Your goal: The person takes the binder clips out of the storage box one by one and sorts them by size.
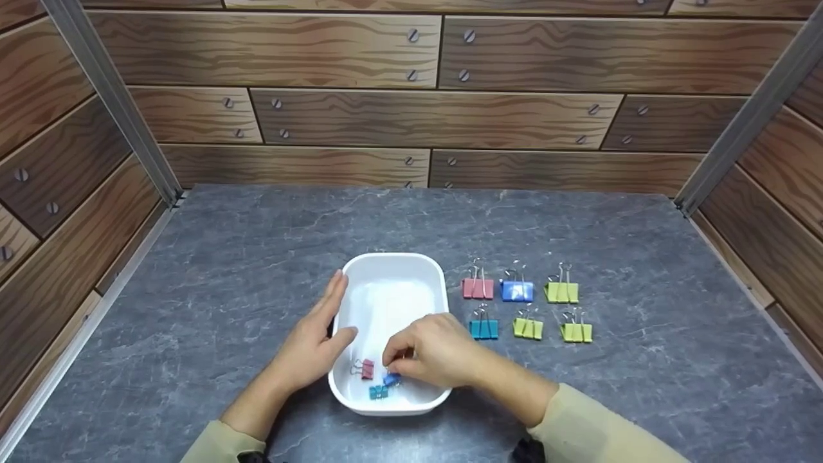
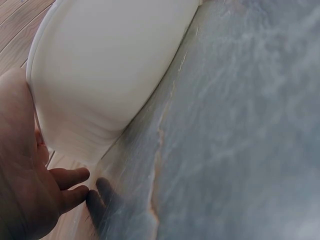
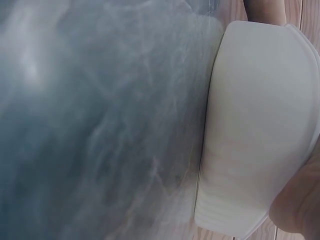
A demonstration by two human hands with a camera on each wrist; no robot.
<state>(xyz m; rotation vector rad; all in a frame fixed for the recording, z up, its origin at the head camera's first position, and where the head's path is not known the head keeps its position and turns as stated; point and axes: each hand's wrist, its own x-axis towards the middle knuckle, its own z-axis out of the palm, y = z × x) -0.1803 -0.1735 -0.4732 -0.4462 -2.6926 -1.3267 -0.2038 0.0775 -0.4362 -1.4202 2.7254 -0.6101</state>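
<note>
A white rectangular container (image 1: 392, 406) stands on the table, with small binder clips at its near end. My left hand (image 1: 315, 347) rests against its left side, fingers extended along the outside and thumb over the rim; in the left wrist view that hand (image 2: 30, 170) lies by the container's outer wall (image 2: 105, 65). Reaching in over the right rim, my right hand (image 1: 437, 350) pinches a small blue binder clip (image 1: 391, 380), partly hidden by the fingers. Beside that clip lie a small pink binder clip (image 1: 367, 369) and a small teal binder clip (image 1: 379, 392).
Larger binder clips stand in two rows right of the container: a pink one (image 1: 478, 289), a blue one (image 1: 517, 291) and a yellow-green one (image 1: 563, 292) behind, a teal one (image 1: 483, 329) and two yellow-green ones (image 1: 528, 328) in front. Wood-patterned walls (image 1: 347, 119) enclose the grey table (image 1: 257, 225).
</note>
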